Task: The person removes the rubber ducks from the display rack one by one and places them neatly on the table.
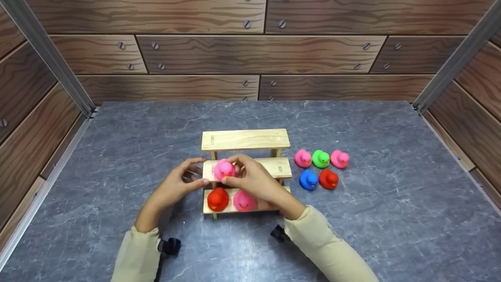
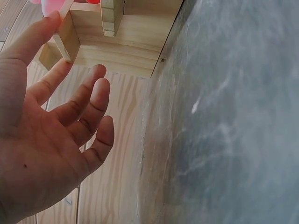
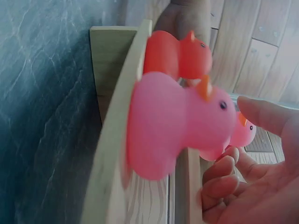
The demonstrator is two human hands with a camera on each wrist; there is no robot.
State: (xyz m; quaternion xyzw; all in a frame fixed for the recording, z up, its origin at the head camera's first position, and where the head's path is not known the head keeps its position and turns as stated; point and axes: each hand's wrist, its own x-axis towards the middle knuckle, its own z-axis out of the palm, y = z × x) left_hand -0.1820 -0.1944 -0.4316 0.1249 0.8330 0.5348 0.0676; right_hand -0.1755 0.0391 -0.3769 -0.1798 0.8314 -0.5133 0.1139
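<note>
On the left part of the middle step of a small wooden three-step stand (image 1: 274, 166) sits a pink rubber duck (image 1: 224, 169). My right hand (image 1: 258, 178) pinches this duck from the right, thumb low in front and fingers at its side. My left hand (image 1: 172, 184) is at the left end of the same step. Its thumb and index fingertips touch the two corners of the board, while the other fingers (image 2: 93, 107) spread loosely in the air. On the lowest step stand a red duck (image 1: 218, 199) and another pink duck (image 3: 159, 126), with my right forearm over the step's right part.
Right of the stand, several ducks wait in two rows on the grey marbled table (image 1: 391, 219): pink (image 1: 303, 158), green (image 1: 321, 158) and pink (image 1: 339, 159) behind, blue (image 1: 309, 179) and red (image 1: 328, 179) in front. The top step (image 1: 245, 140) rises behind my hands. Wood-patterned walls (image 1: 258, 55) enclose the table.
</note>
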